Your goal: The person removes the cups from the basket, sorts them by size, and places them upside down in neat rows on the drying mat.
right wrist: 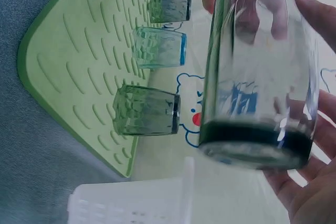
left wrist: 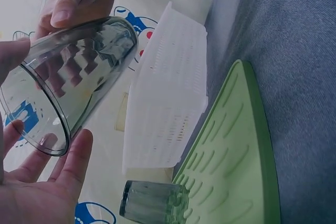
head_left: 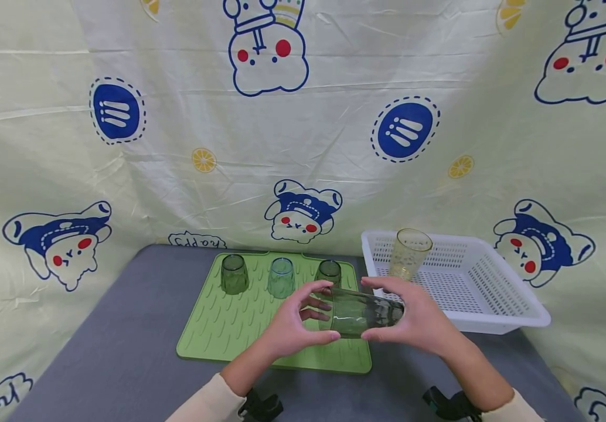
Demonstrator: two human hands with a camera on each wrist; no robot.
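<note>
Steady now, the greenish glass (head_left: 358,313) is up in the air, tipped on its side between two hands, above the right part of the green mat (head_left: 218,334)! The left hand (head_left: 300,328) has its thumb and fingers curved around the mouth end; the right hand (head_left: 421,316) grips the base end, thumb low, forefinger high. What could spoil it? Slick walls, I'd say: if one hand loosens too soon, that thick base could tip and slip through the other's fingers. And look how near it hangs to the closest tumbler (head_left: 329,269) on the mat; a careless swing could mean a clink, maybe a chip. The blue-tinted tumbler (head_left: 281,278) and the far-left tumbler (head_left: 234,274) look safer, further off. Over on the right, a knock to the white basket (head_left: 493,321) could rattle the amber glass (head_left: 412,252) inside.

Now for the lettering! On the patterned backdrop (head_left: 334,135), low behind the mat, "happy" (head_left: 197,240) reads upside down. Down in the left corner, a cloud outline (head_left: 4,395) holds more marks, nothing I can make out. The blue badges (head_left: 116,111) carry white strokes, no word. On the glassware, no brand or label that I can read.
</note>
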